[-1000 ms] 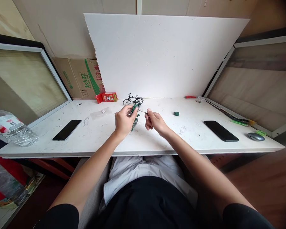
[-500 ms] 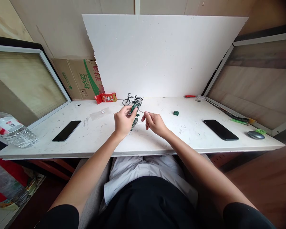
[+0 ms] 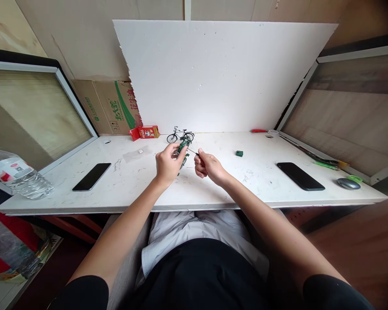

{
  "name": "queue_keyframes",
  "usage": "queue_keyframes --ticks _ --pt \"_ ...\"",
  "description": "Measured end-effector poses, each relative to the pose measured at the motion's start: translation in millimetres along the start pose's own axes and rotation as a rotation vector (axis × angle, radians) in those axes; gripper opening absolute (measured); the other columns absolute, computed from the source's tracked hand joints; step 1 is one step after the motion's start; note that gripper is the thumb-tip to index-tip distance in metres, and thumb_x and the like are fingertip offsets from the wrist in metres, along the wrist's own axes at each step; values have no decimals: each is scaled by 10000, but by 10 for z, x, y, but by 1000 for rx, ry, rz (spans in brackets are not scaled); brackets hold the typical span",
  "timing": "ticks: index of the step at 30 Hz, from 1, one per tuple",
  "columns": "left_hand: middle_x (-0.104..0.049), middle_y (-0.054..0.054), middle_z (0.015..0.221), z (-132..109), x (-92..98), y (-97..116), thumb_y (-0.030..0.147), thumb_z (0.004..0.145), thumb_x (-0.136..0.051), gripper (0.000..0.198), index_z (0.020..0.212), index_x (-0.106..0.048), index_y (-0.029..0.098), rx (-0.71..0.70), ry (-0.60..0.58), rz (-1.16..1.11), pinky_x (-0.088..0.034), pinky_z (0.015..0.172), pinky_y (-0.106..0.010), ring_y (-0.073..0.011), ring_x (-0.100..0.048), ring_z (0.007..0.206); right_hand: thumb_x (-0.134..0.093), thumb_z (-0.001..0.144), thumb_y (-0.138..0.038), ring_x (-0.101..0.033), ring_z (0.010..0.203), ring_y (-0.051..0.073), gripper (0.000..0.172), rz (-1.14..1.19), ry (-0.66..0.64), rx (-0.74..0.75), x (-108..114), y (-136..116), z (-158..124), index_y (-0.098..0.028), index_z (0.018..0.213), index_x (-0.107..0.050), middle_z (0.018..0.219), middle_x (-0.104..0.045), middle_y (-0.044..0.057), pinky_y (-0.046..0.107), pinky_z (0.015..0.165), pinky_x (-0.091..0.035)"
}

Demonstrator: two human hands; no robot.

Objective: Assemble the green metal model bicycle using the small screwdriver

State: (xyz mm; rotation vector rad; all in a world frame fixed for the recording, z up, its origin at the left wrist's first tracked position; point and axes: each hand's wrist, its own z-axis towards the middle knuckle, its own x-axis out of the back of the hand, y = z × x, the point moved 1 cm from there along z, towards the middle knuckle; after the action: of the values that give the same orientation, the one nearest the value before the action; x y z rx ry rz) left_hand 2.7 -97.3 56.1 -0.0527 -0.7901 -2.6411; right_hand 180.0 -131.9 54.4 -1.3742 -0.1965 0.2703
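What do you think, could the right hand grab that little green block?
Probably yes: the green block sits beyond the right hand, with nothing between them. That hand holds a thin tool, though, so it may need freeing first.

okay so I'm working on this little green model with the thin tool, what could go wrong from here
The thin tool in your right hand points toward your left hand, so a slip might poke your fingers.
The green model is held only in that left hand, so a hard push could twist it loose.
The black model bicycle stands just behind; a nudge might topple it.
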Motion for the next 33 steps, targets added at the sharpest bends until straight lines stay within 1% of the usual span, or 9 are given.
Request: queue_keyframes --ticks 3,6,9,12,16,18,25,29,33 --pt "-834 -78 941 13 -6 -4 414 963 -767 224 1032 -755 201 41 9 -20 -657 754 -278 -195 -812 815 -464 1035 -760 -392 513 134 549 -188 111 144 19 0 -5 -277 787 -385 612 -380 -75 296 544 -367" --pt "-834 -86 957 14 -15 -1 423 963 -767 238 1038 -752 198 61 5 -28 -662 759 -285 -202 -816 829 -428 1078 -691 -513 605 164 489 -513 194 265 85 -21 -17 -261 853 -493 648 -535 -36 310 649 -430" --pt "-833 -83 937 9 -16 -5 417 957 -773 231 1024 -751 197 58 -3 -31 -661 770 -285 -201 -816 820 -378 1106 -646 -561 604 174 501 -694 200 295 154 -36 -24 -242 909 -599 618 -576 -29 311 687 -433" --pt "-833 -77 926 1 -13 -9 409 954 -777 219 1006 -751 198 52 -5 -22 -648 761 -275 -193 -810 805 -377 1114 -629 -577 563 168 510 -730 185 286 190 -25 -25 -233 931 -640 580 -595 -36 302 697 -442" --pt "-836 -78 932 -20 -17 4 409 958 -775 211 1001 -751 203 45 -5 -16 -641 772 -286 -196 -809 817 -353 1108 -677 -590 541 164 558 -677 183 265 179 -1 -25 -232 904 -621 542 -610 -34 296 714 -468" --pt "-838 -79 938 -31 -24 11 415 962 -770 214 1006 -751 206 57 -11 -24 -643 777 -290 -202 -813 833 -358 1087 -725 -591 522 161 586 -606 178 234 163 4 -23 -232 883 -600 528 -602 -35 288 679 -469" --pt "-835 -74 924 -52 -31 19 422 962 -770 221 1010 -751 207 59 10 -14 -636 748 -280 -199 -811 808 -492 1001 -809 -567 429 140 607 -302 133 148 113 4 13 -231 834 -562 497 -458 -75 264 526 -403" --pt "-837 -78 939 -48 -24 23 408 963 -771 211 1010 -755 203 41 21 -10 -640 761 -274 -198 -815 822 -564 985 -787 -517 403 128 587 -138 107 64 97 -26 15 -228 806 -555 483 -383 -93 268 514 -403" --pt "-837 -88 960 -1 -12 -23 412 950 -786 228 1021 -756 198 52 -17 -36 -647 766 -284 -202 -813 824 -579 981 -782 -504 428 131 581 -85 71 -15 102 -59 16 -231 802 -542 486 -335 -100 275 524 -403"
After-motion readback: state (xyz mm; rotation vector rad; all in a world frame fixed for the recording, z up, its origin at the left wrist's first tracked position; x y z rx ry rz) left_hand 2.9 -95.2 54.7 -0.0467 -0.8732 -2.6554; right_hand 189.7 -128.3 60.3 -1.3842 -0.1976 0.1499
